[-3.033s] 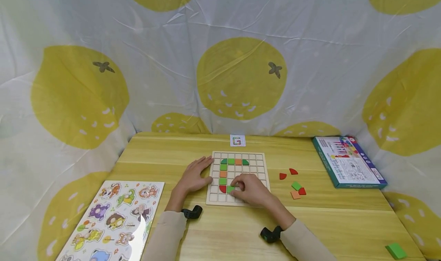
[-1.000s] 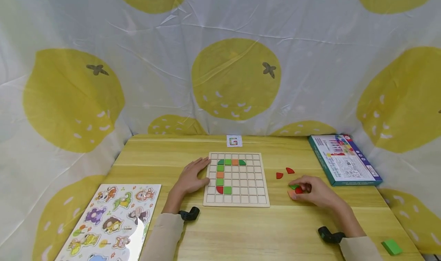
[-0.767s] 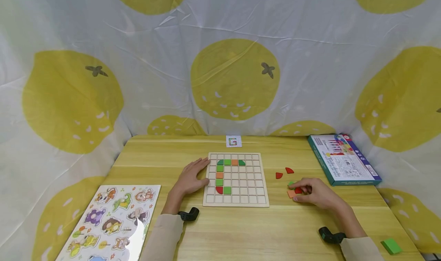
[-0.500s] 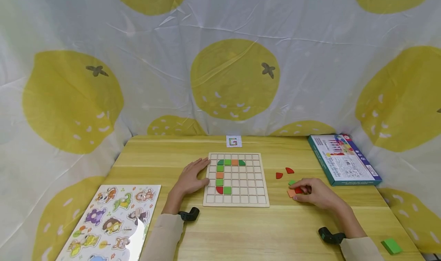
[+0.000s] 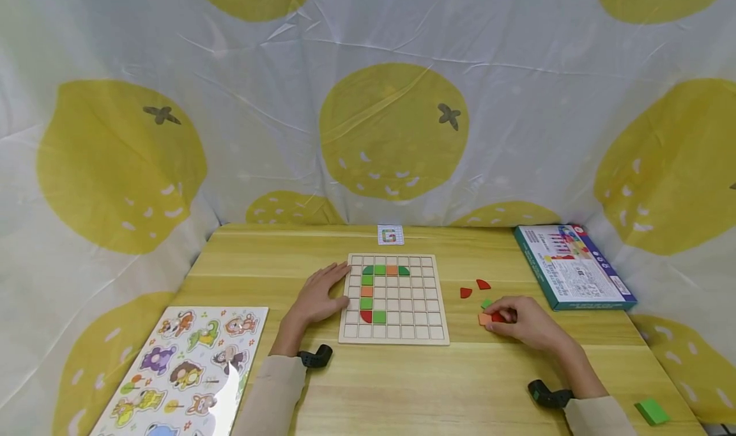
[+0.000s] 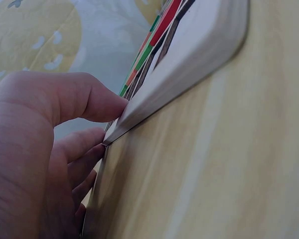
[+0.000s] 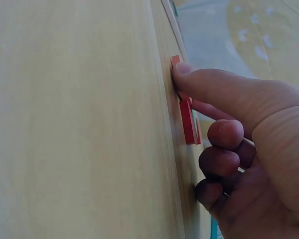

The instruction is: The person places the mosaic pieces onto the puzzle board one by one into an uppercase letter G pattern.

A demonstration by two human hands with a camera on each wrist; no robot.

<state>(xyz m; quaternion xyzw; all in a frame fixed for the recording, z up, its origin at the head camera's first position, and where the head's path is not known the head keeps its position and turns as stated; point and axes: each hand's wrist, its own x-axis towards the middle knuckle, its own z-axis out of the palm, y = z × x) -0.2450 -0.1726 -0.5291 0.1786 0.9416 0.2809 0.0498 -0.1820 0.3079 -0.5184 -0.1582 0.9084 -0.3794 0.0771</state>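
The left hand (image 5: 319, 298) lies flat with straight fingers against the left edge of the one grid board (image 5: 425, 337) in the middle of the desk (image 5: 402, 385). On the board sit eight tiles: five green, two orange and one red, in its left columns. The right hand (image 5: 526, 321) rests on the desk right of the board, thumb and curled fingers pinching a red tile (image 5: 498, 318) that lies flat on the wood. Touching it on the left is one orange tile (image 5: 484, 319); a green tile (image 5: 486, 303) peeks out just beyond the fingers. Two more red tiles (image 5: 474, 288) lie a little farther off. One boxed game (image 5: 572, 268) sits at the far right, one animal puzzle sheet (image 5: 184, 372) at the near left, one small card (image 5: 390, 235) beyond the board, one green block (image 5: 651, 412) at the near right corner.
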